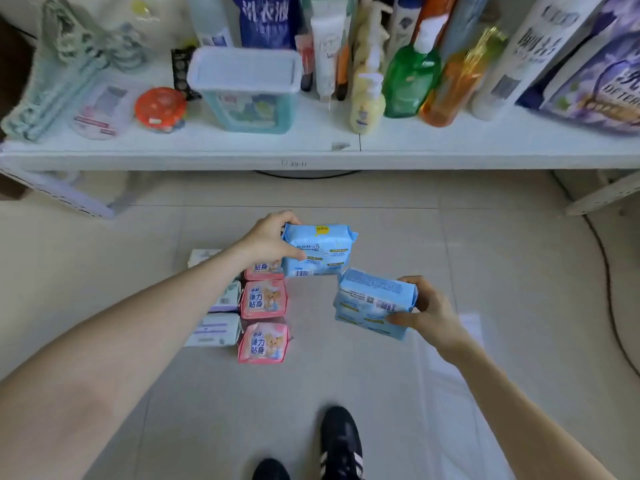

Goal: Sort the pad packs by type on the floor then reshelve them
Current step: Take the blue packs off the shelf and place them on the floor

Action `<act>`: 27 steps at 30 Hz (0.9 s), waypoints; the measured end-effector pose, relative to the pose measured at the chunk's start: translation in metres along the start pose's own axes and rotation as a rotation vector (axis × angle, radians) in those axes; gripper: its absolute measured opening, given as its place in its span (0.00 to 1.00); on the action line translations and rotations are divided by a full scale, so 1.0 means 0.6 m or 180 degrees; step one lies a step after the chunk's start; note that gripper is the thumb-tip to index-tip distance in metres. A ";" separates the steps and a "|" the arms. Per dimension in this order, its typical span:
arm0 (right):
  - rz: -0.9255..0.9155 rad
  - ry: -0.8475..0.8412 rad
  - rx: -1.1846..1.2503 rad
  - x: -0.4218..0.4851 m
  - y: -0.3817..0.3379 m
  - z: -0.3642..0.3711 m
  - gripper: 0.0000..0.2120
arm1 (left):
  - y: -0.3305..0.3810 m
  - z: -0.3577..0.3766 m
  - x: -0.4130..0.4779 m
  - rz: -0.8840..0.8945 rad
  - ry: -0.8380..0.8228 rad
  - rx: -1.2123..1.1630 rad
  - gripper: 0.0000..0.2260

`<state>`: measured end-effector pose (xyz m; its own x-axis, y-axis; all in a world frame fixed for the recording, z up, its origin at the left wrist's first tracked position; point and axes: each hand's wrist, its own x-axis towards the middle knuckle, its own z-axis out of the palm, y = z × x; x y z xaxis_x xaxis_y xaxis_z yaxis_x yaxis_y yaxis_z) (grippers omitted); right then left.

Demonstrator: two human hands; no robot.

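Black shoes stand on the tiled floor; left hand has its fingers curled round a blue pad pack; right hand grips a second blue pack; pink pad packs lie in a column on the floor, touching white pad packs, near the shelf's front edge.

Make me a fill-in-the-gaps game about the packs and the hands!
1. The left hand holds one pad pack, the right hand holds another; both packs are coloured ____.
2. The number of pink packs seen on the floor is ____.
3. On the shelf, the bottle between the yellow pump bottle and the orange bottle is coloured ____.
Missing words: blue; three; green.
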<state>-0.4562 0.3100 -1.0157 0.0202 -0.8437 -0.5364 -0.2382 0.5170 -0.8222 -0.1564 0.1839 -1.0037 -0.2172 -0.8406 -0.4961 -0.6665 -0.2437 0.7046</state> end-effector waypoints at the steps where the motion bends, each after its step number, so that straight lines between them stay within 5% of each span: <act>1: -0.0014 -0.0010 0.0000 0.027 0.024 0.009 0.23 | -0.023 0.013 0.026 0.0021 -0.0004 0.0031 0.18; 16: -0.0259 -0.0158 0.0095 0.299 0.250 0.098 0.22 | -0.222 0.135 0.275 0.0339 -0.0221 0.0323 0.20; 27: -0.0512 -0.0158 0.0053 0.315 0.294 0.139 0.32 | -0.220 0.118 0.306 0.0143 -0.1173 0.0992 0.22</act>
<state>-0.4136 0.2535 -1.2782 0.1049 -0.9077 -0.4062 -0.2118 0.3787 -0.9010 -0.1584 0.0961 -1.2236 -0.4514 -0.6059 -0.6551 -0.8203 -0.0073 0.5719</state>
